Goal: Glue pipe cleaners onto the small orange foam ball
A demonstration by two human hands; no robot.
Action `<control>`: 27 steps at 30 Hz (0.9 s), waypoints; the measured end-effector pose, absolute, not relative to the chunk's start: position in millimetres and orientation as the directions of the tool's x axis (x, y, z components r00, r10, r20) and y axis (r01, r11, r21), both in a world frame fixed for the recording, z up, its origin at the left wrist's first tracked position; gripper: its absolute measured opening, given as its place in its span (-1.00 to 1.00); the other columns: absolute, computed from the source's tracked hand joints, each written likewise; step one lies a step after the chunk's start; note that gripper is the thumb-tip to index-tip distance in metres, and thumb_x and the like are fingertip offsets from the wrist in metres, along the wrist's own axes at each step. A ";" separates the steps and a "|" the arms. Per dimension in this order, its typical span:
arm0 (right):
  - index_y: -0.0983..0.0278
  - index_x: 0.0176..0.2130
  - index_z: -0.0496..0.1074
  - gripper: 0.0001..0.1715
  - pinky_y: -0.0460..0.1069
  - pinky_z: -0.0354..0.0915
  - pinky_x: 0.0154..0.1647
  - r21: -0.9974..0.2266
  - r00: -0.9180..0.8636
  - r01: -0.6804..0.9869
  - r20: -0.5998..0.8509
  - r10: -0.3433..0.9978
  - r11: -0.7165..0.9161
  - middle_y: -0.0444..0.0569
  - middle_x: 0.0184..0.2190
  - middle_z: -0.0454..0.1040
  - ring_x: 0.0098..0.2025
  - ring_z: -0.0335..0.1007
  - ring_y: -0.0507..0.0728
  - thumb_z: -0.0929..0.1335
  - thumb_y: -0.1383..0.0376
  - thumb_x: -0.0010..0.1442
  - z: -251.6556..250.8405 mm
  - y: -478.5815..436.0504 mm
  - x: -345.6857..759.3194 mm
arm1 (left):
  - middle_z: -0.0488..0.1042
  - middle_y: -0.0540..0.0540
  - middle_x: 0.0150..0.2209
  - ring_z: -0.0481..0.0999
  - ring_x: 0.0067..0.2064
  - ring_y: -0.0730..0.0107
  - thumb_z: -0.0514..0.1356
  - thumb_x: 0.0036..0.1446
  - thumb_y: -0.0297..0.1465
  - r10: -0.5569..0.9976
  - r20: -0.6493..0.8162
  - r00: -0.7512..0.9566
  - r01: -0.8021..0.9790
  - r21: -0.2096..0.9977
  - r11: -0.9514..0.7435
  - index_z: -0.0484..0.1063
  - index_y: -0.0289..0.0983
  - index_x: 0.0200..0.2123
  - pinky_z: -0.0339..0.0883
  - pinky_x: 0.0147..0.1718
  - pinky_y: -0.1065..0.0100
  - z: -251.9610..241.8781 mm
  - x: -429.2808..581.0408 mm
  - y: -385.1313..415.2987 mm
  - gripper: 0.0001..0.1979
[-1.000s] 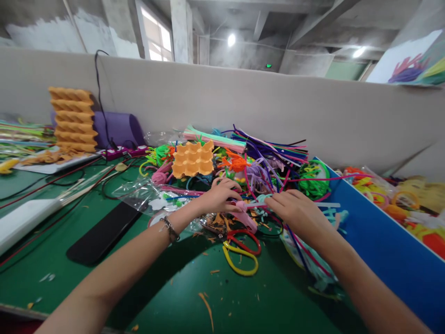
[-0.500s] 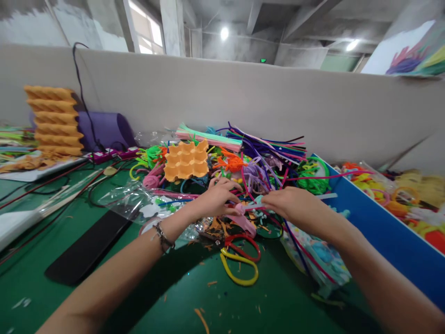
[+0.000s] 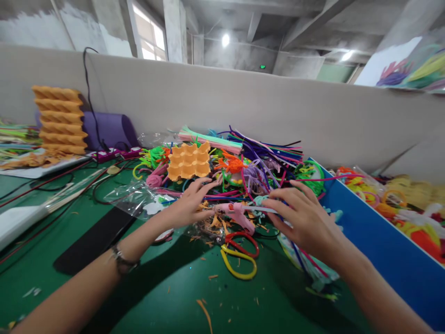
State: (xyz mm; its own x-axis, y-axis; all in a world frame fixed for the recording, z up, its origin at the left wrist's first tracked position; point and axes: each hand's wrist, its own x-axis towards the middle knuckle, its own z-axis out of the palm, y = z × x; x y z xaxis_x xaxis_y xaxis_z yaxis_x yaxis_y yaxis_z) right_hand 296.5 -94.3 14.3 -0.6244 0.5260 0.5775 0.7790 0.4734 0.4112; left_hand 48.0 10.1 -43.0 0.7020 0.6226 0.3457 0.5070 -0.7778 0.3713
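My left hand [image 3: 189, 206] has its fingers spread and its thumb and fingertips on the left end of a pink pipe-cleaner piece [image 3: 238, 214], held just above the green table [image 3: 167, 297]. My right hand [image 3: 302, 215] pinches a pale pipe cleaner [image 3: 262, 209] that runs into the pink piece from the right. Both hands are at the front edge of a heap of coloured pipe cleaners [image 3: 267, 153]. A red loop and a yellow loop [image 3: 239, 262] lie on the table just below the pink piece.
An orange foam tray [image 3: 189, 160] leans in the heap. A clear plastic bag [image 3: 135, 197] and a black flat pad [image 3: 93, 236] lie to the left. A blue divider [image 3: 368, 236] runs along the right. A stack of orange foam [image 3: 60, 120], a purple roll [image 3: 107, 130] and cables stand back left.
My left hand has opened its fingers and drawn back to the left. The pink piece and pale pipe cleaner now stretch out between the hands. The view has shifted slightly.
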 end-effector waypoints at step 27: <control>0.25 -0.44 0.31 -0.71 -0.12 0.11 -0.56 0.036 -0.585 0.691 0.614 0.529 0.722 -0.11 -0.63 0.39 -0.60 0.24 0.00 0.11 0.48 0.13 -82.5 -103.0 267.3 | 0.26 -0.23 0.01 0.26 0.06 0.12 0.05 0.08 -0.42 0.733 0.431 0.526 0.703 0.263 -0.660 0.22 -0.27 0.00 0.20 0.00 0.07 -94.8 11.4 -4.9 -0.63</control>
